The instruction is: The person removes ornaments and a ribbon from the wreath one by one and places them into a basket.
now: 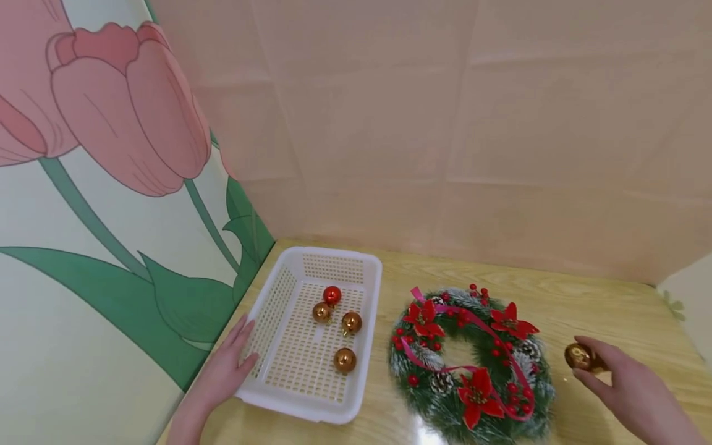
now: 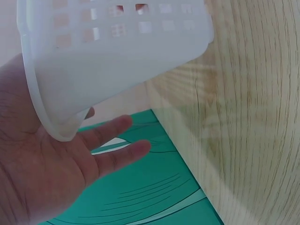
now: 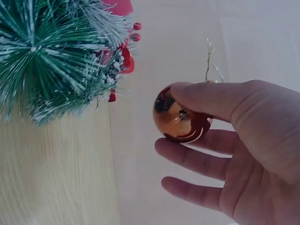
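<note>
My left hand (image 1: 219, 374) holds the left rim of a white plastic basket (image 1: 374, 309), thumb over the edge. Two of its fingers (image 2: 124, 157) extend outside the basket wall in the left wrist view. Inside the basket lie a red Christmas ball (image 1: 332, 295) and three copper-gold ones, one of them a gold ball (image 1: 345, 360) near the front. My right hand (image 1: 634, 377) pinches a shiny gold Christmas ball (image 3: 176, 119) between thumb and fingers, to the right of a green wreath (image 1: 408, 383). A twisted gold hanging cord (image 3: 209, 56) sticks out from behind the thumb.
The wreath carries red poinsettias (image 1: 477, 398), berries, pinecones (image 1: 442, 382) and a pink ribbon (image 1: 523, 377). Basket and wreath sit side by side on a wood-grain table (image 1: 589, 296). A tulip-painted wall (image 1: 122, 216) borders the left, and a pinkish covering (image 1: 445, 123) hangs behind.
</note>
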Demonstrator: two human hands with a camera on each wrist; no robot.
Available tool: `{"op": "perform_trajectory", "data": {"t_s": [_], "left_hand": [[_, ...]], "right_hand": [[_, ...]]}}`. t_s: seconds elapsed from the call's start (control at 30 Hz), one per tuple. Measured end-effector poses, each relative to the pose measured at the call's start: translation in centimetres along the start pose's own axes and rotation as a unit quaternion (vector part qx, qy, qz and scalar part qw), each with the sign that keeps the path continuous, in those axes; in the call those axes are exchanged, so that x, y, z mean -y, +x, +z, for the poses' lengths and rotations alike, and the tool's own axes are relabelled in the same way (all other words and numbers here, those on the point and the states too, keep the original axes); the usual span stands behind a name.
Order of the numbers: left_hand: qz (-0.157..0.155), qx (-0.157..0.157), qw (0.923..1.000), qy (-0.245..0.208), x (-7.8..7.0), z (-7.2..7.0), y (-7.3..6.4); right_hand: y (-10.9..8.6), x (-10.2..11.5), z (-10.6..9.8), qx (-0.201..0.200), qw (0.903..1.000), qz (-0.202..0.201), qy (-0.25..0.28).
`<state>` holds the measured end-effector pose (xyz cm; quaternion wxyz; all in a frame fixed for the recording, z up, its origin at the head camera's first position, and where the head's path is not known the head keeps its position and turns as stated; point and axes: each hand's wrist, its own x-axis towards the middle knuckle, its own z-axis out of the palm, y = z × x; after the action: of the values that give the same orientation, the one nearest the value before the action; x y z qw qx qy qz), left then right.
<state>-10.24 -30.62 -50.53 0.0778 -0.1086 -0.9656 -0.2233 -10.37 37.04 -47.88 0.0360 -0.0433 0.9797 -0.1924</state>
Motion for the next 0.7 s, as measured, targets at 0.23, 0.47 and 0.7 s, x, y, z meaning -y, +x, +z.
{"op": "perform_trajectory", "data": {"t_s": [0.23, 0.47, 0.7], "left_hand": [[-0.005, -0.009, 0.9999, -0.011, 0.3, -0.1, 0.0], [-0.021, 0.003, 0.9996, -0.021, -0.6, 0.5, 0.1], [-0.029, 0.0, 0.9995, -0.014, -0.7, 0.2, 0.0]], "right_hand": [[2.1, 4.5, -1.3, -0.046, 0.9961, -0.075, 0.012], [5.2, 12.0, -3.0, -0.04, 0.9793, -0.198, -0.019], [8.6, 21.4, -0.9, -0.018, 0.9452, -0.321, -0.056]]}}
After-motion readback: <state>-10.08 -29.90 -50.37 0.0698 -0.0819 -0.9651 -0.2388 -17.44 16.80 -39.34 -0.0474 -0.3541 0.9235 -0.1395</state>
